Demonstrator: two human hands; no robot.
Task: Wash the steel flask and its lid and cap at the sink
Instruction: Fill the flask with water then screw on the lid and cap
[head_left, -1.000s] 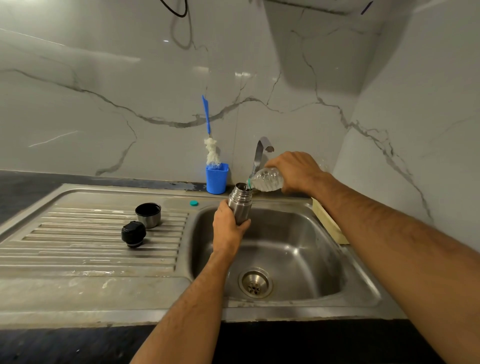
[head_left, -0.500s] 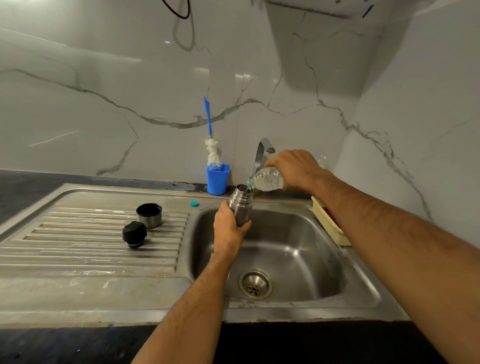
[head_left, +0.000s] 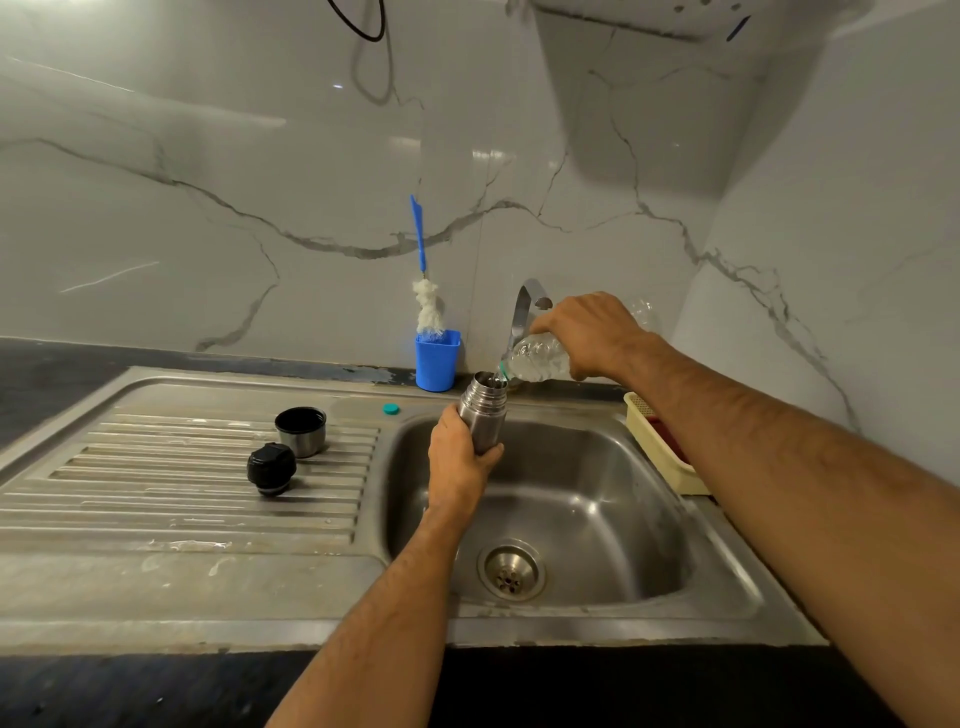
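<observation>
Sink (head_left: 727, 587) basin nearest, drain at bottom. Above basin, left hand (head_left: 460, 462) wrapped round lower flask (head_left: 482, 410), upright, mouth open. On drainboard to the left: black lid (head_left: 270, 469), just behind it steel cap (head_left: 301, 431), mouth up. Small teal bottle cap (head_left: 391, 409) near basin corner. Right hand (head_left: 589, 332) gripping clear bottle (head_left: 535, 358), tilted, neck at flask mouth. Behind: tap (head_left: 524, 306), blue cup (head_left: 437, 361) with brush (head_left: 423, 270). No readable writing.

The left hand (head_left: 460, 465) covers the lower body of the steel flask (head_left: 483, 410). The right hand (head_left: 589, 332) hides the middle of the clear bottle (head_left: 535, 358), and the tap (head_left: 524, 312) base is concealed behind it. Both forearms run out at the bottom and right edges; the yellow basket (head_left: 660, 452) contents are indistinct.
</observation>
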